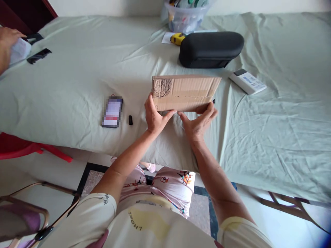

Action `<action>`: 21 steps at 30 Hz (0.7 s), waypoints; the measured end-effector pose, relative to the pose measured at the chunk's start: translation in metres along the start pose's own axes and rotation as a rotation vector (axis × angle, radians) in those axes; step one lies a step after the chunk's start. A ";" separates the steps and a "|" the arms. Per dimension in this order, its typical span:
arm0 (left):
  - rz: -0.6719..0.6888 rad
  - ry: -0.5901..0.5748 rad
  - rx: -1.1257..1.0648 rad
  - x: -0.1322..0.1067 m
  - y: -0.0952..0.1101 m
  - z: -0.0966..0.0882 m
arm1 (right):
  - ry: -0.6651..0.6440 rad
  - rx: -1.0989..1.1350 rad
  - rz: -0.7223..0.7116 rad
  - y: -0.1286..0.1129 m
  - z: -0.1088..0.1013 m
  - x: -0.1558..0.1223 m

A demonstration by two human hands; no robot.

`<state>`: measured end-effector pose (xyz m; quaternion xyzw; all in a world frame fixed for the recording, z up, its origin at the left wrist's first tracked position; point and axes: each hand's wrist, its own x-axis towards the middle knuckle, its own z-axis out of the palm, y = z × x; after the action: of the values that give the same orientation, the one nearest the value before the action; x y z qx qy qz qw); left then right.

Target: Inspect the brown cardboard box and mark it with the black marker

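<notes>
A flat brown cardboard box with black scribbles on its left end is held just above the pale green sheet in the middle of the view. My left hand grips its lower left corner, fingers wrapped around the edge. My right hand holds its lower right edge, thumb under the box, and a dark pen tip shows by its fingers. A small black cap and a phone lie on the sheet left of my left hand.
Behind the box sit a black padded case, a yellow tape measure, a clear tub of supplies and a white labelled device. Another person's hand is at the far left near dark objects. Chairs stand lower left.
</notes>
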<state>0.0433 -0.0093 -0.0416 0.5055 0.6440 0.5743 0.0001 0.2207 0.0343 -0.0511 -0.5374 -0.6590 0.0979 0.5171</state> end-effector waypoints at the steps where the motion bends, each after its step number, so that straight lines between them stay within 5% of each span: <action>1: -0.015 -0.003 -0.002 0.000 0.000 0.000 | -0.005 -0.003 0.016 -0.001 0.000 0.000; 21: -0.145 0.062 -0.290 0.028 -0.022 -0.024 | -0.041 0.491 0.058 -0.019 -0.036 0.021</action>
<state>0.0011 -0.0051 -0.0337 0.4346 0.5888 0.6749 0.0945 0.2399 0.0279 -0.0099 -0.4124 -0.6099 0.2808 0.6157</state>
